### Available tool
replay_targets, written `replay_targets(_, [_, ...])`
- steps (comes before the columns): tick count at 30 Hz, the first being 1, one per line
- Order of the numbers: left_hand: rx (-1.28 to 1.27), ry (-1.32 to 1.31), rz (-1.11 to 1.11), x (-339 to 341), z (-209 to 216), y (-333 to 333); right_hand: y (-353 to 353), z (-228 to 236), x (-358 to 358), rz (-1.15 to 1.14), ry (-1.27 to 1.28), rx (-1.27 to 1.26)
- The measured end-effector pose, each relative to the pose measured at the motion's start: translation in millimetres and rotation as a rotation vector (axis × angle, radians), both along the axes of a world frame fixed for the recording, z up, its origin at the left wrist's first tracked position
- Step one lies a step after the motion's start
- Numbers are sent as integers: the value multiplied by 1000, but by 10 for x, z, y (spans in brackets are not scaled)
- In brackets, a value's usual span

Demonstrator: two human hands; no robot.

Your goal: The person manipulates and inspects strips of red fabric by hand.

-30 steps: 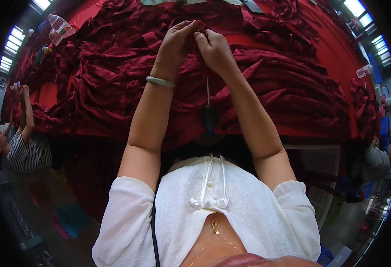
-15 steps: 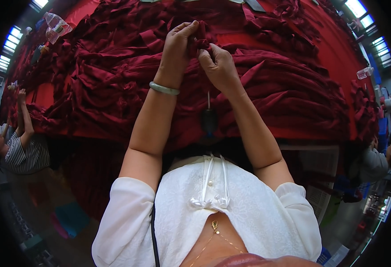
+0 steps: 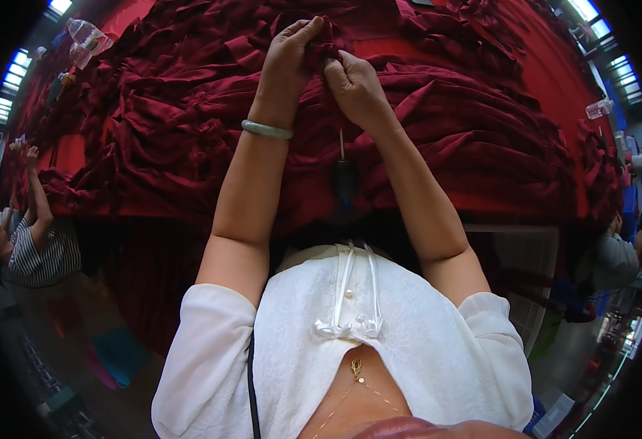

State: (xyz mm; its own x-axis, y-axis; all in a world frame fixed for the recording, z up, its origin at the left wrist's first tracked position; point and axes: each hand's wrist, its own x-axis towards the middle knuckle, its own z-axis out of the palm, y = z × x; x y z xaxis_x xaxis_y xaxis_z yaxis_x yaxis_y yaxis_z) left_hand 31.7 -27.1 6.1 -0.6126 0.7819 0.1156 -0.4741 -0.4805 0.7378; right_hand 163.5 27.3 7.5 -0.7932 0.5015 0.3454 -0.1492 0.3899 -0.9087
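A piece of dark red fabric [image 3: 324,50] is gathered between my two hands, above the far part of the heap. My left hand [image 3: 289,55], with a pale green bangle [image 3: 267,130] at its wrist, pinches the cloth between thumb and fingers. Close beside it, my right hand [image 3: 356,86] grips the lower right part of the same cloth. Long folds of dark red fabric [image 3: 452,139] lie under and around both hands. Between my forearms stands a tool with a dark handle [image 3: 346,179] and a thin metal shaft pointing away from me.
Clear plastic bottles stand at the far left [image 3: 87,40] and on the right [image 3: 599,109]. A bright red cover [image 3: 548,80] shows beneath the cloth. One person in a striped top [image 3: 43,245] is at the left edge, another in a grey sleeve [image 3: 613,256] at the right.
Both hands have shifted slightly farther away and closer together, still holding the fabric. The cloth between them looks more bunched. My view has tilted a little.
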Motion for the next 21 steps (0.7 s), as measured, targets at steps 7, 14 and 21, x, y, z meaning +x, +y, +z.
replay_targets(7, [-23, -30, -40, 59, -24, -67, 35, 52, 145, -70, 6, 287])
replay_targets(14, [-5, -53, -7, 46, -129, -32, 549, 251, -387, -20, 27, 306])
replay_targets(21, [35, -60, -10, 50, -68, -2, 495, 265, -401, -46, 181, 310])
